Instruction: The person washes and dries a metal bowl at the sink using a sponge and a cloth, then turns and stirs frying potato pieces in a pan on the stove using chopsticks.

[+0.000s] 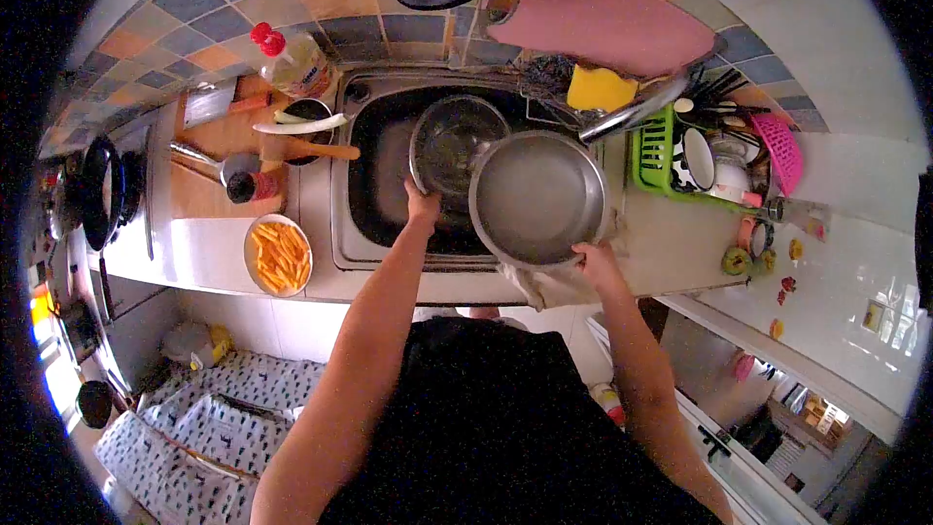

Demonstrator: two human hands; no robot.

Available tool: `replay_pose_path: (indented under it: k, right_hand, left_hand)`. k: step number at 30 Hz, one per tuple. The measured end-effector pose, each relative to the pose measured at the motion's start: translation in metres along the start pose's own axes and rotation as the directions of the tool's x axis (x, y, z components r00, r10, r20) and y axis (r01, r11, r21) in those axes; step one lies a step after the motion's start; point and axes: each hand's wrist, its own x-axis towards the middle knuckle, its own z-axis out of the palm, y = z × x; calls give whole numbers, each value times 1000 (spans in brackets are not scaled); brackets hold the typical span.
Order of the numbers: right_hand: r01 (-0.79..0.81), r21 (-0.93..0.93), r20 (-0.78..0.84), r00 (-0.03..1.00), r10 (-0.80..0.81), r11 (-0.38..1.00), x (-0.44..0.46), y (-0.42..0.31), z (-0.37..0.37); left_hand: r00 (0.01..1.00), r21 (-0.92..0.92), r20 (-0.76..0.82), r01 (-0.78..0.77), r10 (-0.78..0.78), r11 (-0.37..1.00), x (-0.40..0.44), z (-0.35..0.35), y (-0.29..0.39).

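Note:
My left hand grips the near rim of a round metal basin inside the dark sink. The basin looks wet or see-through inside; its contents cannot be made out. With my right hand I hold the lower right rim of a wide, shallow metal bowl. This bowl overlaps the sink's right part and hides some of the basin's right side. Under the bowl, a pale cloth hangs over the counter's front edge.
Left of the sink are a plate of orange strips, a cutting board with a knife, and an oil bottle. To the right stands a green dish rack behind the chrome faucet. A yellow sponge sits behind the sink.

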Motion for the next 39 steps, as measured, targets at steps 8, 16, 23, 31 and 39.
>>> replay_pose_path:
  k: [8,16,23,31,39]
  right_hand:
    - [300,-433,156,954,-257,850,14,39,-23]
    - [-161,-14,-91,983,159,987,-14,-14,14]
    - [-57,36,-87,994,60,998,-23,-25,19]
    - [-143,-205,-124,985,119,968,-50,-66,24]
    - [-146,-244,-77,988,131,959,-71,-99,29]
  left_hand:
    - [956,-190,274,158,-102,969,74,23,-52]
    - [859,603,-398,-22,324,798,106,58,-74]
    - [861,-172,288,-385,420,907,154,75,-58]
    - [819,29,527,-284,226,958,101,57,19]
    - [895,240,419,-275,156,931,43,46,66]
